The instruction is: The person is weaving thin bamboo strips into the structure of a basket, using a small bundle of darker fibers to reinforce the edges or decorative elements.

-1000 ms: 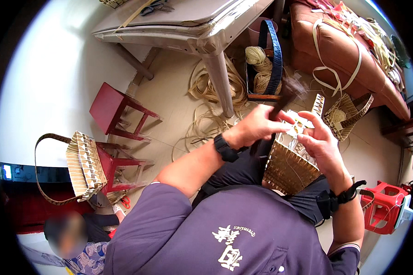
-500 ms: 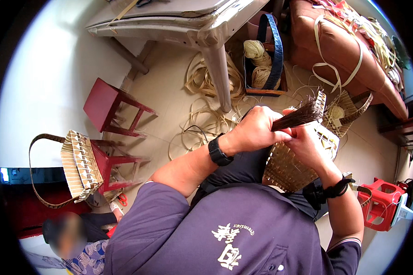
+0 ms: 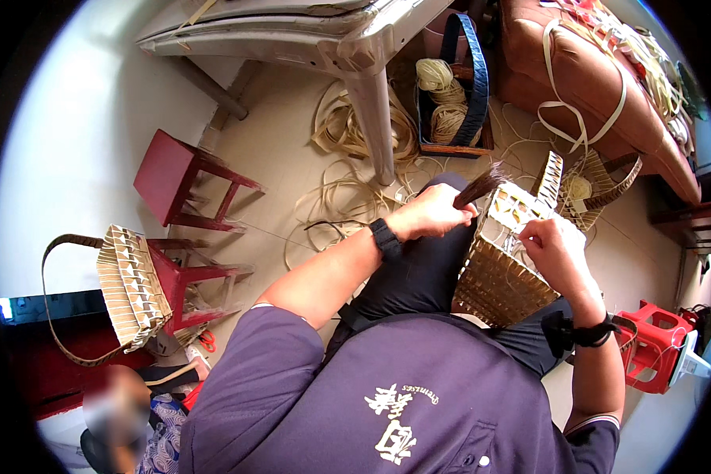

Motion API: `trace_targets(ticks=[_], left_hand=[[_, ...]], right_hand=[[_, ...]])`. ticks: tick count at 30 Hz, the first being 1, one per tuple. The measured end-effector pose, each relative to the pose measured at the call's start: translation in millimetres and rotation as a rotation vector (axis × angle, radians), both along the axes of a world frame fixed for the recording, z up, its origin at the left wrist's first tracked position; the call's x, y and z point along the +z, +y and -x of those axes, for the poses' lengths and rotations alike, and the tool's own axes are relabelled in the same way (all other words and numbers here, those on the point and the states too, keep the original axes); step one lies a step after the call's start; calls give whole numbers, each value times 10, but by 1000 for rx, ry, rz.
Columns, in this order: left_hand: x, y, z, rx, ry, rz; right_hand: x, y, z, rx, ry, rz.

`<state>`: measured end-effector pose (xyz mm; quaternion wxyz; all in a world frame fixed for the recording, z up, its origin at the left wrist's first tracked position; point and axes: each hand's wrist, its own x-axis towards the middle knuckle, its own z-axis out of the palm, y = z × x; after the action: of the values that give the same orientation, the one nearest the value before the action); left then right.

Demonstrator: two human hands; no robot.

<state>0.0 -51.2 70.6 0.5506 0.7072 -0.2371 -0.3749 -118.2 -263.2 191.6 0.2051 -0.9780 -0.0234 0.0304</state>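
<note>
The left hand (image 3: 434,215) was closed around a dark, bristly brush (image 3: 482,185), whose long axis slanted toward the upper right. The right hand (image 3: 559,251) hung curled over the woven basket (image 3: 499,284), fingertips drawn together; whether they pinched anything could not be told. The basket lay right of centre, its opening between the 2 hands and nearer the right; its handle (image 3: 550,180) pointed up the frame, beyond both. Pale strips (image 3: 347,122) lay coiled on the floor at upper centre, below the grey desk (image 3: 308,52). At left were 2 red stools (image 3: 166,178) and another basket (image 3: 133,288).
</note>
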Motion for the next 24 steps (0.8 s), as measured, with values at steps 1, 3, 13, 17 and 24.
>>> trace_targets(ticks=[1, 3, 13, 17, 24], left_hand=[[-105, -12, -21, 4, 41, -48], [-252, -68, -26, 27, 195, -59], [-297, -221, 60, -81, 191, -73], [-310, -222, 20, -110, -89, -216], [-190, -268, 205, -36, -703, -250]], right_hand=[[-57, 1, -7, 11, -42, 96], [-205, 4, -14, -22, 31, 143], [-800, 52, -32, -58, 28, -14], [-816, 63, -15, -85, -13, -69], [-884, 95, -10, -88, -34, -107]])
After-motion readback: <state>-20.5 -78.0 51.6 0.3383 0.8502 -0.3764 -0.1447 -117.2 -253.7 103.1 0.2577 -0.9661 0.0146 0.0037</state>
